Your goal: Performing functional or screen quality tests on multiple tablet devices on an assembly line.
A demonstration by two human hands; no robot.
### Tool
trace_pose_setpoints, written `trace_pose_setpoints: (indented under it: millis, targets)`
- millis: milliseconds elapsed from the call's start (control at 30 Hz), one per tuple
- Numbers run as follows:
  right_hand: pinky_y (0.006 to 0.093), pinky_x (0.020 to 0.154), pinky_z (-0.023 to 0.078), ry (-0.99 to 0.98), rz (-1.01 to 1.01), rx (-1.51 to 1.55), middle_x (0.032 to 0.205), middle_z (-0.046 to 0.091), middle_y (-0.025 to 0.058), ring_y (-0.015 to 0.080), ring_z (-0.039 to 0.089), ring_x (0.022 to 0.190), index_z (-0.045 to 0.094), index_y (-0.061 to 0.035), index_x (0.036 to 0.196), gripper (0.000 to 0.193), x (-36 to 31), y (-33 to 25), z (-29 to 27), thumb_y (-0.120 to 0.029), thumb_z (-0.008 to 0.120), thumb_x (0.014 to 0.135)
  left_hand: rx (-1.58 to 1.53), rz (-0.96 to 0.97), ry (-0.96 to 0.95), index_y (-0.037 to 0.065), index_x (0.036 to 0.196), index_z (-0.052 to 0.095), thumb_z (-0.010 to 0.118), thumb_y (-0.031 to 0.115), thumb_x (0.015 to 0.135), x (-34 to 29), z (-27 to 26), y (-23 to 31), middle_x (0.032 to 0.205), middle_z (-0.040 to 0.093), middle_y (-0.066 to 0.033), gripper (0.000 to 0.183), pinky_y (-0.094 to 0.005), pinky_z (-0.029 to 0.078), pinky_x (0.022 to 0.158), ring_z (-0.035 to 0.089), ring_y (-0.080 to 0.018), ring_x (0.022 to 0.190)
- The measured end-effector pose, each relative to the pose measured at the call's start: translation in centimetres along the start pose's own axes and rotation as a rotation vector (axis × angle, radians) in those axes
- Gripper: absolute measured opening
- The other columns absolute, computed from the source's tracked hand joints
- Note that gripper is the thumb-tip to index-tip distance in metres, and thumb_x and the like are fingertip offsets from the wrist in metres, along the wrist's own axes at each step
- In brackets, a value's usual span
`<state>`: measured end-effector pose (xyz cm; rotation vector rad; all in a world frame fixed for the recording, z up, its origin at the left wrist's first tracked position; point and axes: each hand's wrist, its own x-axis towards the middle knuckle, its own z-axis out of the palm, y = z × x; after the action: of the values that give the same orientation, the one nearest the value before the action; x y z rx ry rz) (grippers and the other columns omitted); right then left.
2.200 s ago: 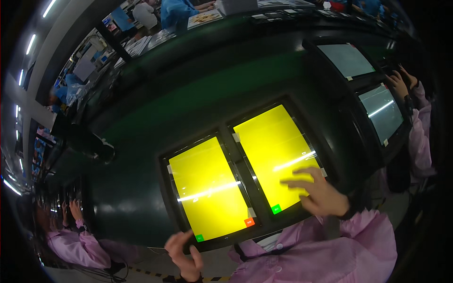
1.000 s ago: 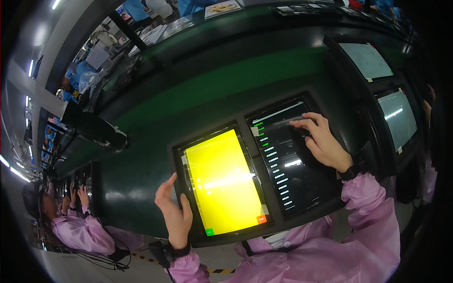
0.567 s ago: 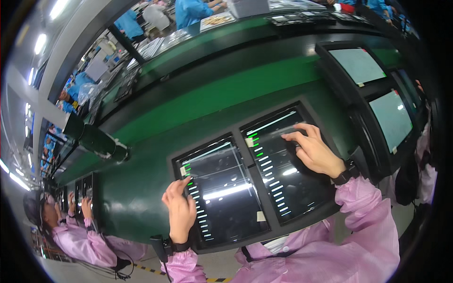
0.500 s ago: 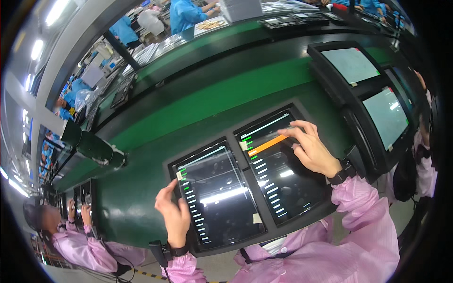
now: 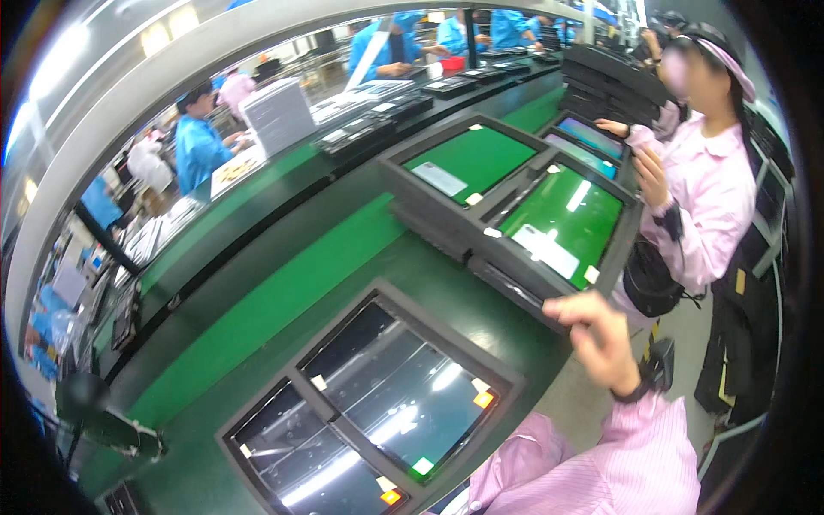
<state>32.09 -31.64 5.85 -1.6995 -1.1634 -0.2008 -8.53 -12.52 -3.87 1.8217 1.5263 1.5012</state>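
Green bench top point(image 5: 481, 309): a smooth work surface, showing as an open band between a near tray and a raised stack of trays to its right.
Near tray point(image 5: 506, 378): black frame, flat on the bench, its right side close beside the bench's near edge; its lowest part runs out of view.
Dark panels: two in the near tray, a right panel point(image 5: 386, 369) and a left panel point(image 5: 300, 442), parallel with a bar between; long axes slant from upper left to lower right.
Direction: the ends with bright corner marks point lower right, toward the wearer's pink garment point(image 5: 592, 481).
Tray stack point(image 5: 515, 190): black, beyond the near tray, long axis also upper left to lower right; its top tray holds two green-lit panels point(image 5: 588, 206).
Right hand point(image 5: 596, 339): blurred, fingers loosely bent, nothing seen in its grasp; it overlaps the stack's near corner, contact unclear.
Left hand: outside the view; its state cannot be told.
Right side: floor, then a co-worker point(image 5: 717, 180) in pink beside the stack.
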Motion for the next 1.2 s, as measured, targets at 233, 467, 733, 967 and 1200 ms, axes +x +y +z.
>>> trace_pose_setpoints:
  millis: [233,467,733,967,1200]
  targets:
    - [0.0421,0.109,0.024,-0.268,0.090,-0.354,0.120,0.053,0.0109,0.0316,0.031,0.126,0.048,-0.0054,0.121,0.044,7.2,8.9,-4.6,-0.003,0.044,0.078,-0.047,0.047,0.002,-0.004,0.118,0.042,0.052,0.007,0.091,1.1,1.1,-0.5,0.113,0.053,-0.0204,0.030,-0.0390,0.046,0.092,0.056,-0.0308,0.101]
    - [0.0460,0.106,0.025,-0.435,0.143,-0.469,0.116,0.054,0.0114,0.0324,0.033,0.125,0.051,-0.0088,0.118,0.040,9.0,8.5,-4.1,-0.008,0.043,0.079,-0.067,0.045,0.013,-0.004,0.116,0.043,0.051,0.005,0.091,0.9,0.9,-1.3,0.111,0.054,-0.0197,0.028,-0.0374,0.047,0.089,0.057,-0.0295,0.099]
    - [0.0378,0.103,0.028,-0.399,0.002,-0.313,0.117,0.057,0.0091,0.0264,0.041,0.115,0.050,-0.0043,0.118,0.049,16.2,9.8,-3.7,0.002,0.039,0.071,-0.062,0.005,0.023,-0.003,0.113,0.045,0.050,0.006,0.091,0.8,0.9,-2.2,0.106,0.057,-0.0178,0.024,-0.0364,0.048,0.087,0.058,-0.0275,0.094]
    - [0.0394,0.102,0.027,-0.511,0.011,-0.393,0.120,0.056,0.0064,0.0259,0.040,0.116,0.048,-0.0080,0.116,0.042,20.8,13.5,1.4,0.001,0.039,0.075,-0.059,0.000,0.018,-0.002,0.113,0.046,0.051,0.006,0.090,0.9,0.8,-2.6,0.105,0.057,-0.0166,0.024,-0.0364,0.047,0.085,0.057,-0.0265,0.092]
    - [0.0403,0.100,0.028,-0.482,-0.003,-0.405,0.117,0.056,0.0084,0.0276,0.041,0.119,0.049,-0.0098,0.115,0.037,25.1,16.6,5.4,-0.008,0.042,0.078,-0.008,-0.076,0.021,-0.003,0.112,0.048,0.050,0.002,0.089,0.6,0.5,-1.5,0.104,0.057,-0.0170,0.023,-0.0367,0.046,0.086,0.057,-0.0266,0.093]
